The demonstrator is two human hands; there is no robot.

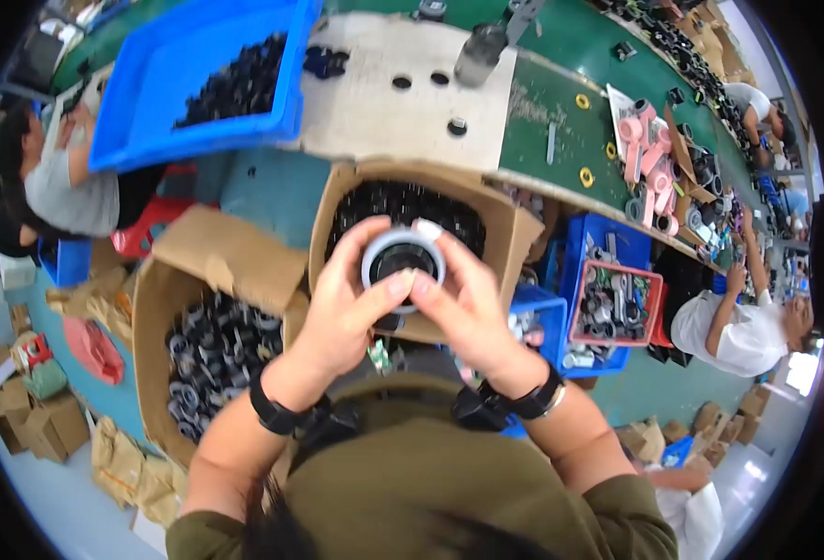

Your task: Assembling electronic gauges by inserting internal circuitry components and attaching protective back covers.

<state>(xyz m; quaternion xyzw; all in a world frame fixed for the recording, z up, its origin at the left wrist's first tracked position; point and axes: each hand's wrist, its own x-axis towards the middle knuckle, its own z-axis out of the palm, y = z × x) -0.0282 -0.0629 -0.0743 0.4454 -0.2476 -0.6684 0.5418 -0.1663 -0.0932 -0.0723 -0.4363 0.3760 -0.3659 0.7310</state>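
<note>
Over a cardboard box, my left hand [333, 303] and my right hand [475, 313] grip a round part [401, 252] with a light grey outer ring and a black middle. Both thumbs press on its near side, their tips almost meeting, while the fingers curl around its edge. The underside of the part is hidden. Just beyond my fingers, the open cardboard box [519, 238] holds many small black parts [412, 201]. At my left, a second cardboard box [151, 327] contains black and grey ring-shaped parts [221, 350].
A tilted blue tray [165, 84] with black parts overhangs the bench at far left. A metal fixture [480, 54] stands on the pale board [365, 112]. Pink handheld parts [655, 163] lie at right, above a red basket [575, 303]. People work on both sides.
</note>
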